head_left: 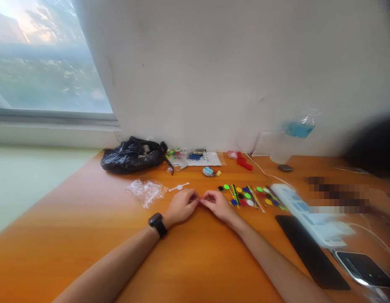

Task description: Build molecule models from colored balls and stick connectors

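Over the middle of the wooden table, my left hand (183,205) and my right hand (221,207) meet at the fingertips. Both are closed in a pinch; whatever lies between the fingers is too small and hidden to make out. Just beyond my left hand lies a white stick with a round disc in its middle (180,187). Crumpled clear plastic wrap (146,192) rests to its left. On the right of my right hand, several small coloured discs and sticks (248,196) are spread in rows, in green, yellow, black, red, blue and white.
A black plastic bag (131,155) sits at the back left. Along the wall are a paper sheet (212,158), a round tin-like item (208,171) and a red object (244,161). A white power strip (303,210), a black slab (311,252) and a phone-like device (365,268) occupy the right.
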Action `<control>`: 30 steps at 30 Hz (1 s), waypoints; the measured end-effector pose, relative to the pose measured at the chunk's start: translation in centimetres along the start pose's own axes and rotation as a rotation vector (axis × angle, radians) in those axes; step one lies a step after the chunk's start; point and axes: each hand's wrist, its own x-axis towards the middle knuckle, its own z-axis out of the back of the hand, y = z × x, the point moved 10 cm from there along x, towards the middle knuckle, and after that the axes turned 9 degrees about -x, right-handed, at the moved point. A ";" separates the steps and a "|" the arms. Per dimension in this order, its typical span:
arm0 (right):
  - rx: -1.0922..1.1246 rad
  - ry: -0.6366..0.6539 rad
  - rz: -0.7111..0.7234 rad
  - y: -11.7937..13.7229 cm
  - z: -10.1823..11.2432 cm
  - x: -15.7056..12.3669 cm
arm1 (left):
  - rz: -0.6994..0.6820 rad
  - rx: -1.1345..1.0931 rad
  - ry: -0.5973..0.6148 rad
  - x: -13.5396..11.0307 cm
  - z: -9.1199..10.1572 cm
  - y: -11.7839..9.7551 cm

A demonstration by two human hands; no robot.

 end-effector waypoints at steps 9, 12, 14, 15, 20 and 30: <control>-0.027 -0.048 -0.011 -0.1 0.4 0.1 | 0.015 0.050 -0.023 0.1 0.1 -0.2; -0.032 -0.054 -0.015 -0.3 0.3 0.2 | 0.022 0.056 -0.015 0.1 0.0 0.0; -0.037 -0.059 -0.018 -0.3 0.3 0.2 | 0.024 0.069 -0.010 0.1 -0.1 0.1; -0.043 -0.059 -0.019 -0.3 0.3 0.2 | 0.025 0.075 -0.011 0.1 -0.2 0.1; -0.081 -0.047 -0.016 -0.1 0.1 0.2 | 0.034 0.102 -0.025 0.0 -0.2 0.2; -0.154 -0.047 0.028 0.2 0.0 0.2 | -0.017 0.126 -0.040 -0.1 -0.2 -0.5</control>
